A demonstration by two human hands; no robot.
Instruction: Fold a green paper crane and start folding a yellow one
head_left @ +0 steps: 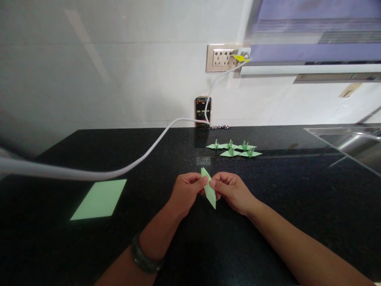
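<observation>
The left hand (186, 192) and the right hand (235, 192) meet above the near middle of the table (166, 254), each nearly closed in a pinch on one piece of light-green folded paper (211, 194). The thumbs press its upper face near the middle, one from each side, with the other fingers curled behind or under it; such a grip probably keeps the thin layers flat and aligned while leaving both pointed ends free. The paper stands at a slant, one tip away from the person, the other toward them.

Five green origami cranes (232, 152) sit beyond the right hand in two close rows, wings spread, likely set there so that they stay out of the hands' way. A flat green paper sheet (99, 199) lies to the left, apart from the cranes, seemingly within easy reach. The smartphone (203, 112) leans upright against the tiled wall (133, 87), presumably so its timer display faces the person. A white cable (110, 175) crosses in front of it.
</observation>
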